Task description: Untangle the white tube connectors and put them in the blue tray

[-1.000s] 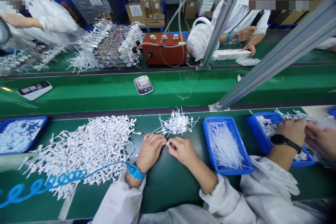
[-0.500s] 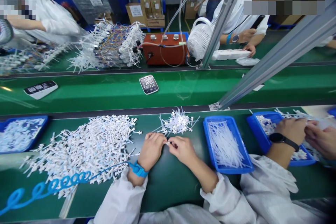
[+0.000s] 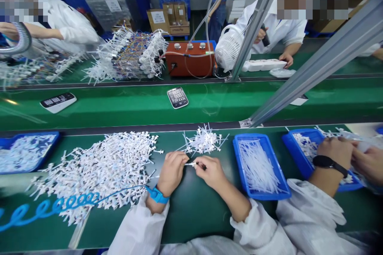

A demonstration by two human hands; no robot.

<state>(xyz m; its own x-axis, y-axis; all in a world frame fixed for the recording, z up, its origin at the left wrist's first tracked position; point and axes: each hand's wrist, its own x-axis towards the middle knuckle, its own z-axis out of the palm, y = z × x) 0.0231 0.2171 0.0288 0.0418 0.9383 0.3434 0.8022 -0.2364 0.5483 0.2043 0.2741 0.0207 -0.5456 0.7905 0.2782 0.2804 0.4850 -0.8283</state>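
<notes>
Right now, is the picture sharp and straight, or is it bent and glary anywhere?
Head view: hands and white parts look sharp; the belt bows towards the edges, lens distortion; glare streaks its left end; faces are pixelated.

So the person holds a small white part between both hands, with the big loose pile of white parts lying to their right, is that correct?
Not quite: the head view shows the pile to their left. Both the left hand and right hand do hold the small white part between them.
</notes>
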